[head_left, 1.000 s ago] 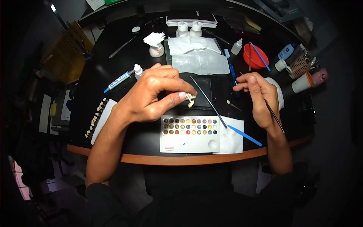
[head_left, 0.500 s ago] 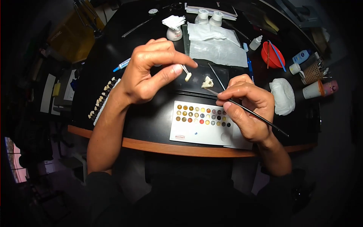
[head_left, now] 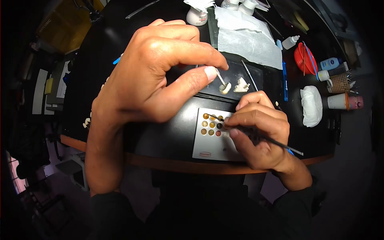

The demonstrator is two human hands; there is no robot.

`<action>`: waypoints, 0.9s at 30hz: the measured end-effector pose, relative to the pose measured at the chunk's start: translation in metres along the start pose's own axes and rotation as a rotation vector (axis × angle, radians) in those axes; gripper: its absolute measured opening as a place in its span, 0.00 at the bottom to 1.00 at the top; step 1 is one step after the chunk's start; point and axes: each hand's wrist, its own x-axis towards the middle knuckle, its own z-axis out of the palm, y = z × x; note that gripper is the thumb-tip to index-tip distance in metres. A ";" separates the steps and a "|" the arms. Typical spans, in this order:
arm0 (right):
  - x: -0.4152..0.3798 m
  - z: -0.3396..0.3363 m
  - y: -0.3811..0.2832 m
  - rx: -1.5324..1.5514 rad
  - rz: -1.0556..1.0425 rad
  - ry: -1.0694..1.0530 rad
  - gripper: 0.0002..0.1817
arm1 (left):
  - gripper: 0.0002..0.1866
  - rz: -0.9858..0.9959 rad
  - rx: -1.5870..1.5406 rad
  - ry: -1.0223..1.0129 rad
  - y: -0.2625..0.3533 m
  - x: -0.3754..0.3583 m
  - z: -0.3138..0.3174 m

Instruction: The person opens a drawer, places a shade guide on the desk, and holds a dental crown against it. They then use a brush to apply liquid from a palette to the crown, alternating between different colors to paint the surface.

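My left hand (head_left: 160,72) is closed, with thin metal tweezers (head_left: 220,76) pinched between thumb and forefinger. At their tip hangs a small cream tooth crown (head_left: 225,88). In my right hand (head_left: 260,130) is a fine, dark-handled brush (head_left: 278,143). Its tip reaches a top-left well of the white stain palette (head_left: 205,148), whose round wells hold yellow, brown and reddish colors. My right fingers cover the palette's right part. A pale honeycomb firing tray (head_left: 241,85) sits just behind, beside another slim brush (head_left: 249,72).
White tissue (head_left: 250,48) lies at the back near white bottles (head_left: 197,17). To the right are a red bowl (head_left: 303,60) with brushes across it, a dropper bottle (head_left: 290,42), a wadded white cloth (head_left: 311,106) and a cup (head_left: 338,101). The table's wooden edge (head_left: 140,165) runs in front.
My right hand has brought the brush from beside the honeycomb tray down to the palette's left wells. My left hand, still holding the crown in the tweezers, appears larger and closer; the view has shifted.
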 end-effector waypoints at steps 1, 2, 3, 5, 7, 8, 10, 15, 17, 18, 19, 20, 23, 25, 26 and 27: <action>0.000 0.000 -0.001 -0.009 -0.019 -0.007 0.10 | 0.13 -0.001 0.014 -0.006 0.001 0.000 0.000; -0.001 0.000 0.000 -0.019 -0.038 -0.013 0.11 | 0.13 -0.013 0.027 -0.015 0.002 0.000 0.000; -0.002 0.001 0.000 -0.028 -0.059 -0.021 0.12 | 0.13 -0.015 0.023 -0.009 0.002 0.000 0.001; -0.004 0.005 0.002 -0.024 -0.052 -0.020 0.13 | 0.13 -0.016 0.019 0.007 0.002 -0.001 0.003; -0.007 0.006 0.004 -0.012 -0.037 -0.031 0.14 | 0.13 -0.031 0.017 0.004 0.003 -0.001 0.003; -0.007 0.006 0.005 -0.015 -0.039 -0.031 0.13 | 0.13 -0.037 0.018 0.001 0.004 -0.001 0.003; -0.007 0.005 0.005 -0.020 -0.038 -0.027 0.13 | 0.12 -0.022 0.032 0.000 0.004 0.000 0.002; -0.005 0.005 0.008 0.007 -0.011 -0.037 0.14 | 0.12 -0.017 0.044 -0.023 0.006 0.001 0.003; -0.003 0.006 0.009 0.015 -0.010 -0.028 0.14 | 0.12 -0.014 0.041 -0.022 0.006 0.001 0.004; -0.003 0.006 0.009 0.034 -0.009 -0.017 0.14 | 0.12 -0.003 0.042 -0.022 0.005 0.001 0.004; -0.003 0.006 0.009 0.039 -0.008 -0.016 0.14 | 0.12 0.009 0.045 -0.022 0.004 0.001 0.005; -0.003 0.006 0.009 0.044 -0.006 -0.014 0.13 | 0.12 0.021 0.048 -0.023 0.004 0.001 0.004; -0.002 0.005 0.009 0.049 -0.002 -0.030 0.13 | 0.13 0.007 0.062 -0.045 0.005 0.001 0.003; -0.003 0.004 0.010 0.050 0.003 -0.044 0.12 | 0.13 0.011 0.063 -0.039 0.005 0.001 0.004; -0.003 0.005 0.010 0.051 0.005 -0.048 0.12 | 0.13 0.013 0.064 -0.036 0.005 0.001 0.004; -0.003 0.005 0.010 0.053 0.009 -0.051 0.11 | 0.13 0.012 0.069 -0.042 0.005 0.001 0.004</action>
